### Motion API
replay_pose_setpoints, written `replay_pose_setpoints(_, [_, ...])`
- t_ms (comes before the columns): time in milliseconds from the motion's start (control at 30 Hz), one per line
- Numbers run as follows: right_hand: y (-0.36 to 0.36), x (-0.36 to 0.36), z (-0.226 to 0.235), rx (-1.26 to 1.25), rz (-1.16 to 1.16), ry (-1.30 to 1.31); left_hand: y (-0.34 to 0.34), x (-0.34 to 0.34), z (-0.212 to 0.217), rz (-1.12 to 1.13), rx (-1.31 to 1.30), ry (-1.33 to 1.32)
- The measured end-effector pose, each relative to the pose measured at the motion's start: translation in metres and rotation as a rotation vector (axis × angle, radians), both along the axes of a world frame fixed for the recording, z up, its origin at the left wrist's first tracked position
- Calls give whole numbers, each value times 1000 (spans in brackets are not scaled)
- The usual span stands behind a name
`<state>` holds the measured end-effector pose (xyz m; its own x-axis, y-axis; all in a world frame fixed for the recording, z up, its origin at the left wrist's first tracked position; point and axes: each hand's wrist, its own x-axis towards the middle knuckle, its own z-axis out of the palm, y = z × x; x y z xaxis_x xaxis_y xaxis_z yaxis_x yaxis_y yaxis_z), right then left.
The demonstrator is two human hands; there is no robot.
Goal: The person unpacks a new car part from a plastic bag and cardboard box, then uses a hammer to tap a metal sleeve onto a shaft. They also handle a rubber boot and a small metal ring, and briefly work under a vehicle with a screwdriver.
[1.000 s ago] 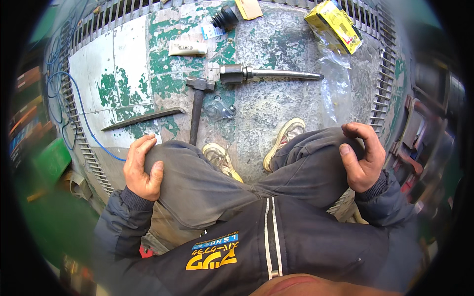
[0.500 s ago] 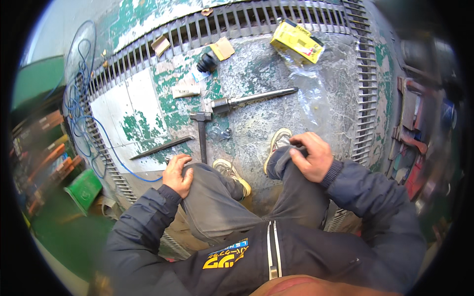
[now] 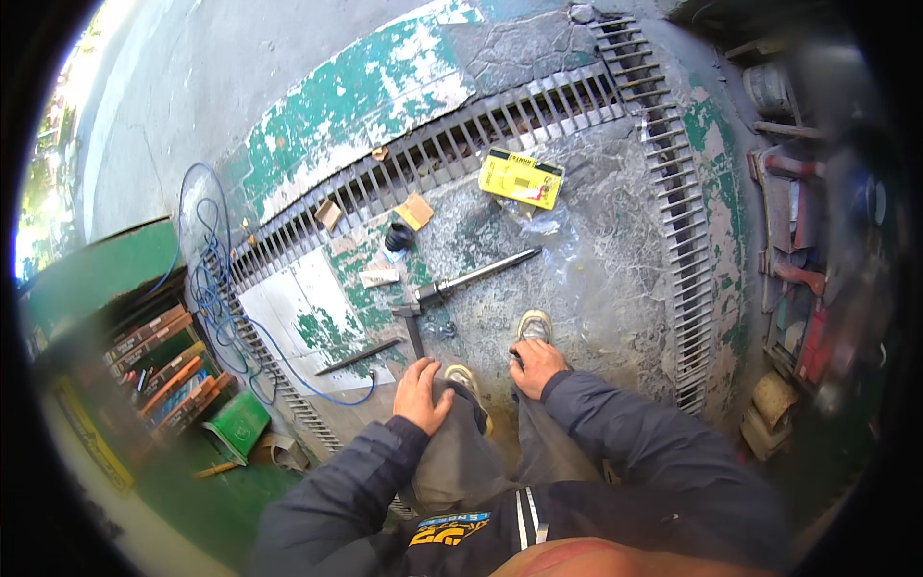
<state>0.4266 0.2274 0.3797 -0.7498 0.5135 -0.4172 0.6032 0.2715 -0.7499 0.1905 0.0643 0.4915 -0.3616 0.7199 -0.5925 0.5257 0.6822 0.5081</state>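
Note:
My left hand rests on my left knee, its fingers stretched out and holding nothing. On the right knee lies my right hand, thumb and fingers apart, with a dark patch at the fingertips that looks like trouser cloth. Just beyond the left hand a hammer lies on the floor, its head touching or close to a metal axle shaft. A long pointed steel bar lies to its left. Past the shaft are a white packet and a black ribbed rubber boot.
A yellow box lies beyond the shaft near clear plastic film. Cardboard pieces lie by the floor grating. A blue hose coils at left, near a green bin. A cluttered rack stands at right.
My view has tilted up, showing more floor beyond the grating. Both hands stay on the knees, which now appear closer together. The things on the floor keep their arrangement.

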Motion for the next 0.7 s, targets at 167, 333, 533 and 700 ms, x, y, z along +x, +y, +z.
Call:
replay_pose_setpoints(167, [30,-4,-12,-3,-89,-245,108,-59,115,-228,148,28])
replay_pose_setpoints(333, [92,-1,39,-162,-168,-709,204,-127,120,-237,-41,-141])
replay_pose_setpoints(533, [258,-21,193,-403,-392,-1117,361,-268,49,-299,66,-90])
replay_pose_setpoints(700, [352,-89,220,-494,-165,-1118,446,-362,53,-186,-134,-146])
